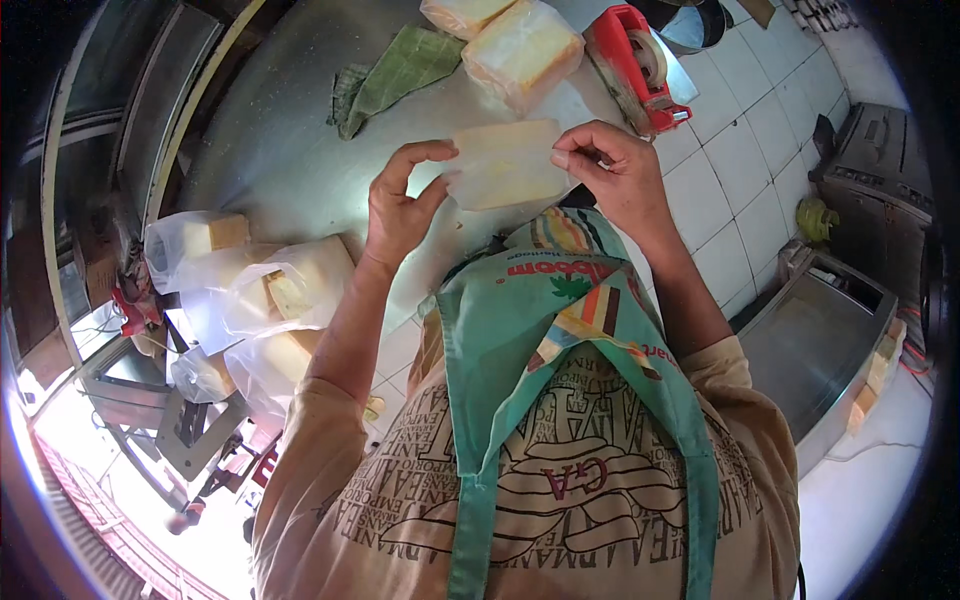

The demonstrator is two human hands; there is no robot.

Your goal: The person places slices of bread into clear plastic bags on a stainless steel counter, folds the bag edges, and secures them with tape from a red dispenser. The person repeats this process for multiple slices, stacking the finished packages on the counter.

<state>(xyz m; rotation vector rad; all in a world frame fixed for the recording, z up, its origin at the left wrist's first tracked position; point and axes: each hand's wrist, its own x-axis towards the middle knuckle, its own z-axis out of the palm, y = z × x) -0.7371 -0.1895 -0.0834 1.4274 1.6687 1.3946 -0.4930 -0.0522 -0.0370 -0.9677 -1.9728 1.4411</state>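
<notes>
A clear plastic bag [510, 191] holds a pale, flat-sided piece of bread [506, 136], just in front of my body and over the metal table. My left hand [401, 199] has its thumb and index finger at the bag's left edge. At the right edge, my right hand [619, 176] pinches the film between thumb and forefinger. Beyond the bag lies a wrapped loaf [523, 56], with another wrapped loaf [465, 13] behind it. A red tape dispenser [615, 45] with a roll of tape stands beyond my right hand.
A folded green cloth [405, 71] lies on the metal tabletop [292, 105]. Several bagged loaves [300, 281] crowd the table's left end. White floor tiles [720, 180] stretch to the right, near a metal cabinet [814, 337] and a green gas cylinder [816, 219].
</notes>
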